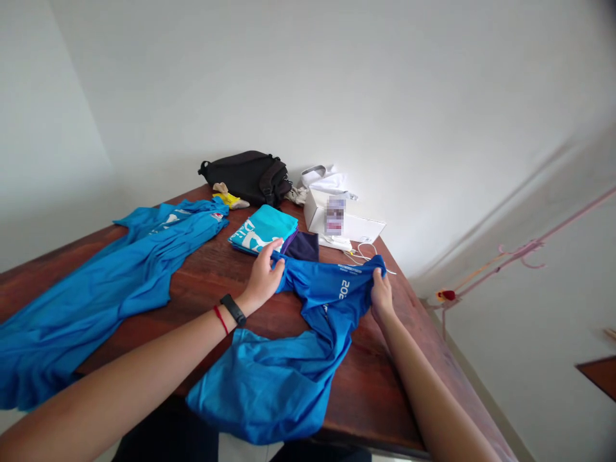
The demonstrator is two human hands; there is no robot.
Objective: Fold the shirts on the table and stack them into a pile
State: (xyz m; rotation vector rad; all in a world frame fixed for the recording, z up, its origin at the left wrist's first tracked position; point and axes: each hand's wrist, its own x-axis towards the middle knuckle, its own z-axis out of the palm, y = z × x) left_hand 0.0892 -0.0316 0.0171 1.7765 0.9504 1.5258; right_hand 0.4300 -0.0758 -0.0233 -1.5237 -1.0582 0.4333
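Fingers of left hand [262, 279] and right hand [382, 298] grasped a crumpled blue shirt [322, 301], draped over the desk's [212, 289] near edge.

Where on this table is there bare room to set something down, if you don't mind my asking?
Bare wood shows between the spread blue shirt and the held blue shirt, and in a strip right of the held shirt. The far end is crowded: black bag, folded teal cloth, white box, cable.
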